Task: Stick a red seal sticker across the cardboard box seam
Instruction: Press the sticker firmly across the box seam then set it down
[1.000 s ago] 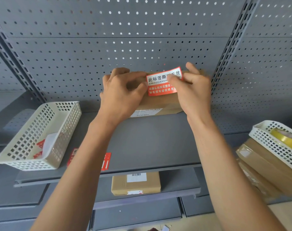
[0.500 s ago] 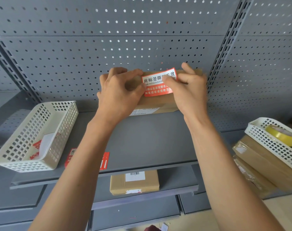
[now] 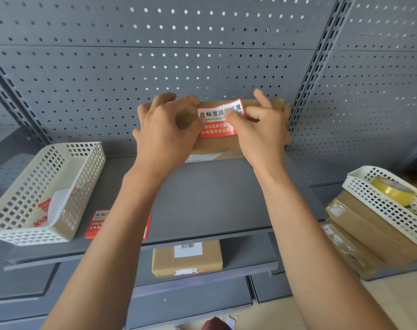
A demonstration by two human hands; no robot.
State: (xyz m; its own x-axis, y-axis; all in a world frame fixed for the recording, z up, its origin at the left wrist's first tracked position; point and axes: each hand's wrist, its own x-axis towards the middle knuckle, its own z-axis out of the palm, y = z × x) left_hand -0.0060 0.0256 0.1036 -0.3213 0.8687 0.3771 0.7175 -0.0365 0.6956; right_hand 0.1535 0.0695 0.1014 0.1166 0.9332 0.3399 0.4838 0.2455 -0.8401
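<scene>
Now the sticking step itself looks to be in hand: on the grey shelf (image 3: 202, 198), at about twelve o'clock from the person, a cardboard box (image 3: 217, 146) leans against the pegboard wall (image 3: 155, 67), and the red sticker (image 3: 218, 120) lies over its upper front, seemingly folding over the top edge. The seam is hidden, so I cannot tell whether the sticker crosses it. The left hand (image 3: 164, 129), at nine o'clock of the sticker, has curled fingers on the box and its thumb at the sticker's left edge. The right hand (image 3: 262, 129), at three o'clock, presses a fingertip onto the sticker's middle while its other fingers curl over the box top. Next, I judge, comes rubbing it flat outward without creasing. The sticker is red with a white band and printed characters.
</scene>
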